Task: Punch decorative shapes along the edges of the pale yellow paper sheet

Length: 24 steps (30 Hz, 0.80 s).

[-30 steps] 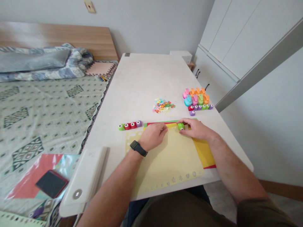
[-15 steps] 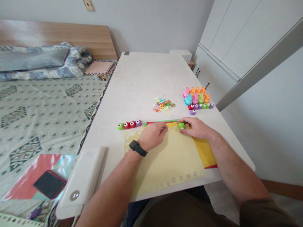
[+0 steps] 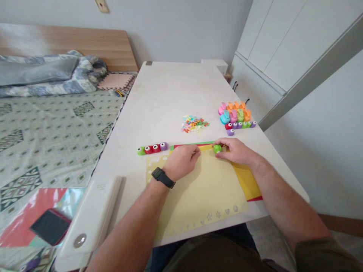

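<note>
A pale yellow sheet of paper [image 3: 210,185] lies in front of me, with small shapes punched out along its near and left edges. My left hand [image 3: 184,158] pinches the sheet's far edge. In the fingers of my right hand [image 3: 235,151] is a small green craft punch [image 3: 217,149], set at that same far edge, to the right of my left hand. Whether the paper sits in its slot I cannot tell. Under the sheet lie yellow paper [image 3: 245,183] and red and green sheets, showing at the far and right edges.
Several small punches [image 3: 152,148] stand in a row at left. Paper cutouts [image 3: 194,123] lie in a pile beyond the sheet. More punches [image 3: 234,115] stand at right. A white device [image 3: 93,215] sits by the left table edge, near a phone [image 3: 51,226] on the bed.
The camera view has shifted slightly. Both hands stay at the sheet's far edge, and the green punch in my right hand has turned a little.
</note>
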Each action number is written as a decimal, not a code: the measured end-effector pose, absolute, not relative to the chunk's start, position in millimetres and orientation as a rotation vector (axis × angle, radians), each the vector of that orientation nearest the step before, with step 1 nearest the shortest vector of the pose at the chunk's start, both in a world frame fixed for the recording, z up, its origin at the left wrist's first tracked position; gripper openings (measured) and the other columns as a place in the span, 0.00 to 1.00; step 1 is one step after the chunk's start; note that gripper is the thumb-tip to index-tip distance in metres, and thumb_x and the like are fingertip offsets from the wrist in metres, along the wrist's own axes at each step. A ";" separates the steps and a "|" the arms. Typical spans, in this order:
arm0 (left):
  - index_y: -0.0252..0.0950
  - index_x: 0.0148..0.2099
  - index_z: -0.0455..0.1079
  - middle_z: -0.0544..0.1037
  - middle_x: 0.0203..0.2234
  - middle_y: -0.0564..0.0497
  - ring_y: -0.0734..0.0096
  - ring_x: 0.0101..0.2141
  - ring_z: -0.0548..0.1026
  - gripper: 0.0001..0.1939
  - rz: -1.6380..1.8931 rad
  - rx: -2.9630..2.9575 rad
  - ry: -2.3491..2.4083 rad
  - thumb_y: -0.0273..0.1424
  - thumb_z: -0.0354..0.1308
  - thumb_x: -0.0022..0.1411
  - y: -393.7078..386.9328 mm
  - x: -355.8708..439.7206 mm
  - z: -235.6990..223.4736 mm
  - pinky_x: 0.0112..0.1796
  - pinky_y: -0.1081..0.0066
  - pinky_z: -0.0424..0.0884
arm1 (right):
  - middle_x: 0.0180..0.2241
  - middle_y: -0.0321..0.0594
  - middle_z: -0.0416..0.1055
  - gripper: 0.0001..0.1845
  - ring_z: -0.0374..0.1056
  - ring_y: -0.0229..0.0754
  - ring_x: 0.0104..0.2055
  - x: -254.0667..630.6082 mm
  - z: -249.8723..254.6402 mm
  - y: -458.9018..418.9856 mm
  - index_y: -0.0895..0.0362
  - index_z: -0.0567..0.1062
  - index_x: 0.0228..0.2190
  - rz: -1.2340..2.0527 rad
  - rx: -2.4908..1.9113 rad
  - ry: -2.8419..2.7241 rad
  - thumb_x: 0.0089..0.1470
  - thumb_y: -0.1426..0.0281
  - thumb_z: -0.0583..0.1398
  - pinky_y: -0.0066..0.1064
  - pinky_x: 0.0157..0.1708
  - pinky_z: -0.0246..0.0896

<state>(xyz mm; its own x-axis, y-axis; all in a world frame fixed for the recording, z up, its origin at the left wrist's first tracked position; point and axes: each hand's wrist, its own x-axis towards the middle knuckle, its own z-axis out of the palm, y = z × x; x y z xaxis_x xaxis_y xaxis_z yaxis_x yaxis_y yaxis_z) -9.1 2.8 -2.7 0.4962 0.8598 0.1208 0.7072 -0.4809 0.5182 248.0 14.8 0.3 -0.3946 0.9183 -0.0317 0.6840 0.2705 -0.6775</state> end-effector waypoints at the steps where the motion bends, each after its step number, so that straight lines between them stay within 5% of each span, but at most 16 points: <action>1: 0.37 0.38 0.74 0.82 0.35 0.48 0.66 0.34 0.77 0.09 0.520 2.348 1.297 0.30 0.53 0.68 2.7 -9.2 -3.0 0.33 0.69 0.63 | 0.37 0.38 0.78 0.20 0.70 0.43 0.36 247.7 0.2 14.6 0.55 0.79 0.44 0.884 -1.454 -2.173 0.48 0.65 0.67 0.32 0.37 0.61; 24: 0.37 0.39 0.74 0.81 0.34 0.49 0.67 0.33 0.76 0.09 0.535 2.377 1.275 0.31 0.53 0.69 1.7 -9.1 -5.8 0.33 0.69 0.62 | 0.34 0.36 0.77 0.17 0.71 0.41 0.35 246.9 -8.8 15.7 0.56 0.79 0.40 0.995 -1.472 -2.082 0.47 0.66 0.67 0.31 0.36 0.62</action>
<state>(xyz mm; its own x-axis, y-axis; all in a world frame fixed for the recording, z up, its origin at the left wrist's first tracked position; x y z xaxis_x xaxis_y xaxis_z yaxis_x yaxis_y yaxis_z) -9.1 1.7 -5.8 0.5134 0.8456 0.1463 0.6971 -0.5104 0.5035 246.9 15.7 -8.8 -0.3642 0.9282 -0.0758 0.6417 0.1911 -0.7428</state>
